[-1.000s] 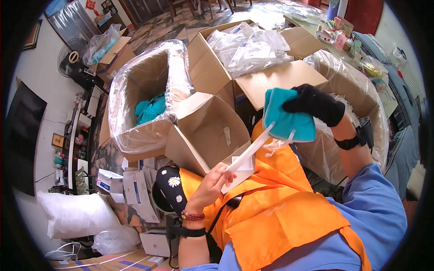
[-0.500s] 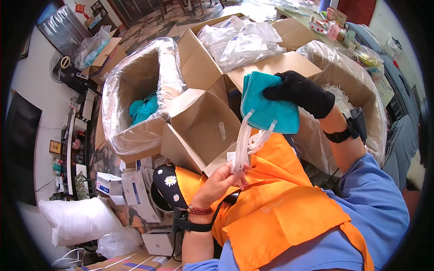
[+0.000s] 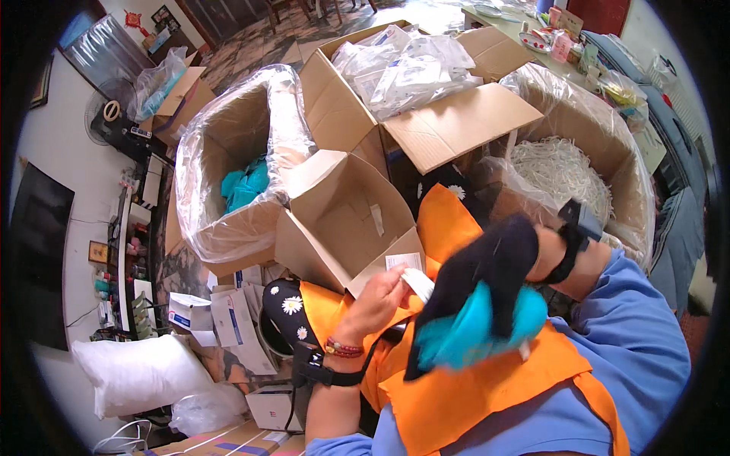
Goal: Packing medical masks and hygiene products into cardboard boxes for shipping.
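My right hand (image 3: pixel 487 270), in a black glove and blurred by motion, holds a stack of folded teal masks (image 3: pixel 471 330) low over my orange apron (image 3: pixel 487 391). The fold of the stack is smeared, and the glove covers part of it. Bare and closed, my left hand (image 3: pixel 378 302) pinches white elastic straps (image 3: pixel 417 284) close to the glove. Where the straps run behind the glove they are hidden. Just beyond my left hand stands a small open cardboard box (image 3: pixel 342 224) with a white scrap inside.
A plastic-lined box (image 3: pixel 186 171) at left holds teal masks. On the right, another lined box (image 3: pixel 635 190) contains a heap of white straps (image 3: pixel 563 178). Clear plastic packets (image 3: pixel 414 68) fill the box straight ahead. A white pillow (image 3: pixel 141 372) and small white cartons (image 3: pixel 190 313) lie at lower left.
My right hand has swung the teal masks down and toward me, from above the boxes to over the apron. My left hand stays nearly in place, still pinching white straps.
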`<state>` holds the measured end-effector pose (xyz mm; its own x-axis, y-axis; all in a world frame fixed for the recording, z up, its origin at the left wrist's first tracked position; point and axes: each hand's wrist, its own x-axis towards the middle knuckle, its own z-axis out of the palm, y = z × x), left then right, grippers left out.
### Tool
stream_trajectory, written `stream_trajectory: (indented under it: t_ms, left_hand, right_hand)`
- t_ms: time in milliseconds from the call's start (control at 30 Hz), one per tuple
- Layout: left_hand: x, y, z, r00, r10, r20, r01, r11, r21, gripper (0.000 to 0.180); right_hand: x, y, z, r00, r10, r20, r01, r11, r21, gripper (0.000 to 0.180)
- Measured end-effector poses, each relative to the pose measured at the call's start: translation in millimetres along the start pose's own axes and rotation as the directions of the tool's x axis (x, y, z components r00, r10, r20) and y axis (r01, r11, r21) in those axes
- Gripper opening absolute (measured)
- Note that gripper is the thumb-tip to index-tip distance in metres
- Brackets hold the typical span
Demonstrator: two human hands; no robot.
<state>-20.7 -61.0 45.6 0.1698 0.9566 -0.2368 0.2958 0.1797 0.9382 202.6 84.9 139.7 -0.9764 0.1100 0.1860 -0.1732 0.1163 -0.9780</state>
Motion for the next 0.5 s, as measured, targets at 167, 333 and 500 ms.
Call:
stream_trajectory:
  t_ms: [167, 333, 500]
  left_hand:
    - [-21, 33, -28, 1.000, -0.018, 0.013, 0.017, 0.999, 0.051, 0.025]
    - [-31, 22, 17, 0.992, -0.126, -0.023, 0.111, 0.938, -0.328, 0.031]
    - [-21, -4, 55, 0.959, -0.034, -0.281, -0.152, 0.774, -0.614, 0.035]
  right_hand:
    - [16, 62, 10, 0.797, 0.513, 0.319, -0.466, 0.858, -0.216, 0.045]
    - [16, 52, 12, 0.873, 0.488, 0.022, -0.482, 0.868, -0.117, 0.044]
    - [19, 59, 32, 0.881, 0.457, -0.126, -0.306, 0.752, 0.584, 0.041]
